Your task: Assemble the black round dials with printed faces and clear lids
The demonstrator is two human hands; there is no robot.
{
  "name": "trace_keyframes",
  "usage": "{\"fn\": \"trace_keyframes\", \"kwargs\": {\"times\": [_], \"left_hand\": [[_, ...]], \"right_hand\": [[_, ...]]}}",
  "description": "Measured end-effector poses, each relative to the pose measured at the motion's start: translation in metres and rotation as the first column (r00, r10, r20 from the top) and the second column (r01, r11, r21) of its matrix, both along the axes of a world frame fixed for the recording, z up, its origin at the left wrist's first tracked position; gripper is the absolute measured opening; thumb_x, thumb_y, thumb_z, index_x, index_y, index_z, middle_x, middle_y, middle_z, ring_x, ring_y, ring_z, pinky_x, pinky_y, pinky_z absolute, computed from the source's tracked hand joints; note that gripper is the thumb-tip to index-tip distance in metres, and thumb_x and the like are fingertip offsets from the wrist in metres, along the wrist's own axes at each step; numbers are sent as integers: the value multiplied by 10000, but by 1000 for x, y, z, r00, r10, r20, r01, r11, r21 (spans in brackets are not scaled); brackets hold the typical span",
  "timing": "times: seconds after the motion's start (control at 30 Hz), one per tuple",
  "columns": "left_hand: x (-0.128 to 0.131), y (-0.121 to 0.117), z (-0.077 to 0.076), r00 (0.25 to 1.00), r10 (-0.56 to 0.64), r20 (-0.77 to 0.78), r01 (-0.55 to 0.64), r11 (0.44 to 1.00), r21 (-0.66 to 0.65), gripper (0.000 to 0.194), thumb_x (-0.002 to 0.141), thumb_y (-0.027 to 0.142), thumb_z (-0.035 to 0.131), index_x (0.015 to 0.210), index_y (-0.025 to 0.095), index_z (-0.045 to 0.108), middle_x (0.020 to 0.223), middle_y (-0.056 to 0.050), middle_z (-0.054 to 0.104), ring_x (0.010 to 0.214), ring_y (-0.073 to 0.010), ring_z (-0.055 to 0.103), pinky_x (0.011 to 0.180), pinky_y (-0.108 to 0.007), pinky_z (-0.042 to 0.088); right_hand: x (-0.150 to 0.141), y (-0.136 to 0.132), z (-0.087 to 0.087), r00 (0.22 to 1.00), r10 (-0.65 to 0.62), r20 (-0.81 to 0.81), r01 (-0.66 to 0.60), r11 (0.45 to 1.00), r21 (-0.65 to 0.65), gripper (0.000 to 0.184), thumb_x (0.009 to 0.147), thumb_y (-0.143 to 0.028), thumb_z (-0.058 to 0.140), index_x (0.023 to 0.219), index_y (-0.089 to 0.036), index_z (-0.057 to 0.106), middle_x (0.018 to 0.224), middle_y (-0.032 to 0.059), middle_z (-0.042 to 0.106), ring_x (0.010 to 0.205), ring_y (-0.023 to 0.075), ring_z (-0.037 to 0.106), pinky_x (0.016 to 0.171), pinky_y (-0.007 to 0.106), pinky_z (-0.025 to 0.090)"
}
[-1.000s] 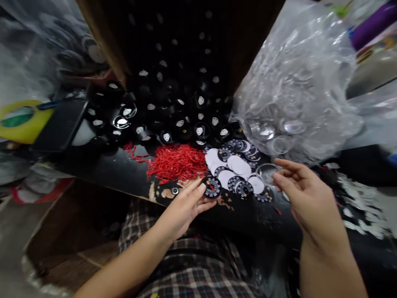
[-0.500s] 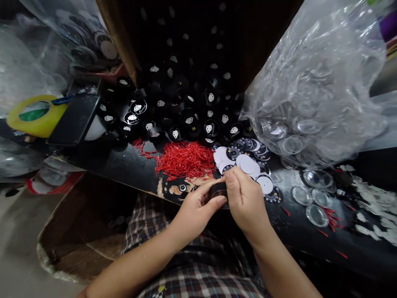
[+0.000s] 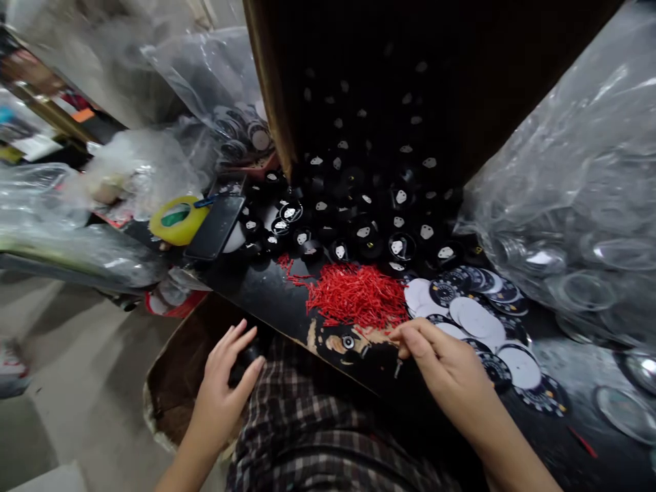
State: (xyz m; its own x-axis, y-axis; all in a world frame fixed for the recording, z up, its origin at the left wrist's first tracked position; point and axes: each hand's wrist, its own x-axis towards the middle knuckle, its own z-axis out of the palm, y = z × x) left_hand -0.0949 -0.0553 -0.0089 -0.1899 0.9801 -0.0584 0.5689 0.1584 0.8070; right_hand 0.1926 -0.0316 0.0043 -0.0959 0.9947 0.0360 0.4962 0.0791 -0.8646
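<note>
Over the open box beside my lap, my left hand (image 3: 228, 372) has its fingers and thumb spread. A dark round case (image 3: 250, 353) shows between thumb and fingers; whether they still touch it is unclear. At the front edge of the bench, my right hand (image 3: 443, 365) is closed in a pinch, with a small thin metal-tipped tool (image 3: 398, 369) pointing down from it. Just behind that hand lies a heap of red pointers (image 3: 359, 297). To its right are stacked white and black printed dial discs (image 3: 476, 320). A small round metal fitting (image 3: 348, 342) sits in the worn bench edge.
Many black round cases (image 3: 402, 246) with white plates fill the back of the bench. A phone (image 3: 215, 227) and yellow tape roll (image 3: 177, 222) lie left. A bag of clear covers (image 3: 579, 253) stands right. The brown box (image 3: 154, 396) is below, left.
My hands have parted from the black case they held together. The left moved left and down over the box and spread; the right now shows a thin tool. The view turned left.
</note>
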Motion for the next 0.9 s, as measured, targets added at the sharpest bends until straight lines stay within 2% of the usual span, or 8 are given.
{"fn": "trace_keyframes", "kwargs": {"times": [0.17,0.27,0.37,0.43,0.47,0.57,0.7,0.9], "left_hand": [[31,85,2,978,-146,-151,184,943,277,345,900,295,508,1234,239,573,1188,-86,615,1056,-226,602,989,-398,446],[56,145,-1,974,-179,-141,215,929,300,338,780,245,663,1116,216,634,1125,-87,609,1030,-241,589,990,-410,432],[66,165,-1,981,-188,-47,193,932,307,204,745,216,694,946,206,663,994,-69,623,1041,-254,564,1021,-435,387],[68,157,2,977,-168,130,122,945,304,214,782,263,670,988,225,629,963,-33,623,938,-211,594,947,-403,449],[69,147,4,926,-147,349,50,961,270,225,784,267,672,999,239,613,957,-9,626,879,-180,607,891,-362,485],[78,107,12,551,-29,834,68,998,-10,233,774,255,681,985,254,582,940,26,655,741,-123,637,716,-264,541],[102,59,12,356,169,919,259,927,-271,280,797,226,667,1047,263,544,957,-22,724,762,-136,694,701,-237,556],[131,44,5,255,182,950,443,851,-282,208,869,298,600,1055,211,567,1048,-81,725,876,-172,706,835,-291,548]], "right_hand": [[-18,1,4,965,256,54,-256,967,-7,252,965,-308,421,782,-229,576,755,-9,646,716,160,597,694,297,425],[-11,-9,8,968,230,98,-227,973,-43,226,963,-291,420,830,-229,591,880,14,675,828,174,612,747,308,435],[15,-23,4,977,96,188,-80,993,-89,235,959,-308,437,808,-230,599,821,10,663,775,174,599,720,311,433],[38,-31,-4,953,-86,291,109,992,-65,222,948,-342,465,835,-234,622,798,15,644,744,181,583,717,326,433],[49,-35,-9,919,-179,350,202,979,-30,204,934,-367,488,896,-235,639,836,29,640,758,191,581,732,343,438],[78,-45,-21,799,-313,513,343,939,40,370,871,-425,561,1175,-217,600,1024,96,594,872,246,582,803,417,458],[94,-53,-24,743,-288,605,358,934,5,461,833,-430,590,1231,-198,558,1128,129,528,975,286,568,852,457,463],[84,-27,-19,836,-368,407,410,912,-16,243,818,-373,601,975,-187,609,816,38,606,653,171,555,675,329,470]]}}
